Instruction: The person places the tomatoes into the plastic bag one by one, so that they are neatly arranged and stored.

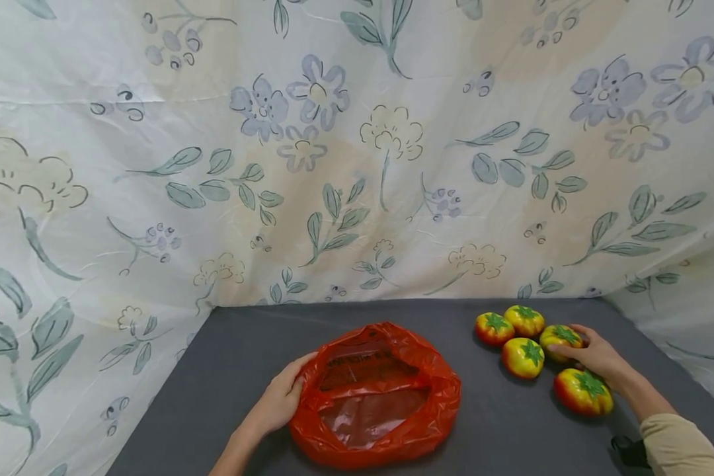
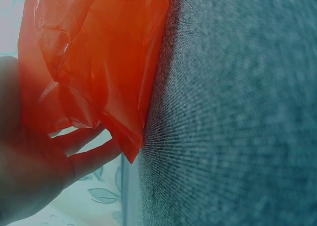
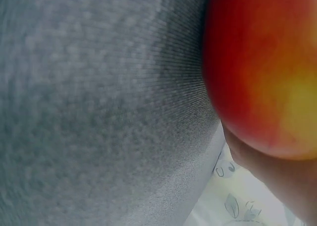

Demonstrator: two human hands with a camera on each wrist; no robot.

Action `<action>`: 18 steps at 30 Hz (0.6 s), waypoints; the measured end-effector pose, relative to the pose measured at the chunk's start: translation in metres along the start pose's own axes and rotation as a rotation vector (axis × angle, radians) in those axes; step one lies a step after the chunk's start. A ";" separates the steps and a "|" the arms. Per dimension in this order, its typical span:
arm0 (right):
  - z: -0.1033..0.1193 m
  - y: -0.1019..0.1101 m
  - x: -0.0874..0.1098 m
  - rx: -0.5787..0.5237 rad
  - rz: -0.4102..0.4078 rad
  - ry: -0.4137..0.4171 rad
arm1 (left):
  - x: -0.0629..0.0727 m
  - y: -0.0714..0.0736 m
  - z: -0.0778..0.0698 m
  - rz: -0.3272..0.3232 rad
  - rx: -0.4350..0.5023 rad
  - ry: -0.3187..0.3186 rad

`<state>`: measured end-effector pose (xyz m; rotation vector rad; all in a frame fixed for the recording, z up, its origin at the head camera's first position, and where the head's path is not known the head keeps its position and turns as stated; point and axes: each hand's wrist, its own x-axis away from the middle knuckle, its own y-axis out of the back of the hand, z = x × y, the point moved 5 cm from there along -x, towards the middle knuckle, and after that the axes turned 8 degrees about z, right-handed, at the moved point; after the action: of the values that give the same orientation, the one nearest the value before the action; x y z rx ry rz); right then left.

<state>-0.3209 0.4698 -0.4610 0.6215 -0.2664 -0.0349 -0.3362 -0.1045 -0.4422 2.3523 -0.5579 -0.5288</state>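
A red plastic bag stands on the dark table with its mouth spread wide. At its left rim my left hand holds the film; in the left wrist view, some fingers show behind the bag's side. Over on the right, my right hand grips a yellow-red tomato with a green star-shaped top, thumb and fingers on either side of it. Another tomato lies just nearer than that hand. In the right wrist view a large tomato hides most of the hand.
Beside the gripped tomato sit more tomatoes: one at the left, one at the back and one in front. A floral cloth hangs along the back and sides of the dark table. A black object lies by the right sleeve.
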 end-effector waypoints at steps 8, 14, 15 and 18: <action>-0.005 0.006 0.002 -0.066 0.032 -0.005 | 0.001 0.000 -0.002 0.011 -0.001 -0.012; -0.005 0.014 0.002 -0.171 0.041 -0.019 | 0.000 0.001 0.000 0.010 0.000 -0.011; -0.004 0.015 0.003 -0.185 0.036 -0.018 | 0.000 0.001 0.001 0.009 -0.003 -0.010; -0.004 0.019 0.004 -0.220 0.017 -0.015 | 0.000 0.001 0.002 0.010 -0.002 -0.007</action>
<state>-0.3172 0.4873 -0.4524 0.4007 -0.2776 -0.0520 -0.3375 -0.1062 -0.4431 2.3455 -0.5717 -0.5325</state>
